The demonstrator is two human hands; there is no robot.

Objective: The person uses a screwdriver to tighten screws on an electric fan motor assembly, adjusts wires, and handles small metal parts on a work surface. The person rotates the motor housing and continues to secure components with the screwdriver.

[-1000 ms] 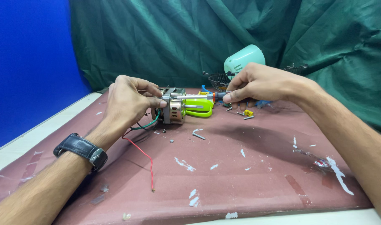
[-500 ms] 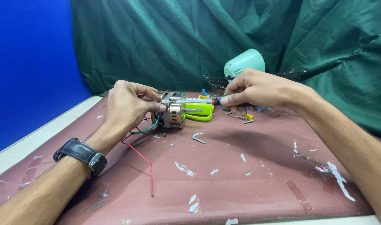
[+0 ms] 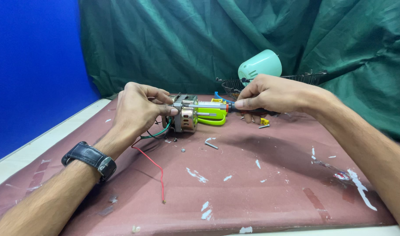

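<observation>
I see one small electric motor [image 3: 185, 116] on the maroon table [image 3: 261, 192], near its far edge. Left hand [image 3: 136, 110] is wrapped around the motor's left side, holding it tight. Right hand [image 3: 272, 94] pinches one screwdriver [image 3: 222, 107], shaft lying level and the tip at the motor's top. One red wire [image 3: 152, 162] and one green wire [image 3: 158, 133] trail off the motor. One mint-green cover [image 3: 260, 64] and one wire basket [image 3: 270, 83] sit behind. One wristwatch [image 3: 90, 158] on left wrist.

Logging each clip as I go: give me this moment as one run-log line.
left hand: steadies small motor | right hand: holds screwdriver against motor | red wire trails on maroon table | loose screws nearby
</observation>
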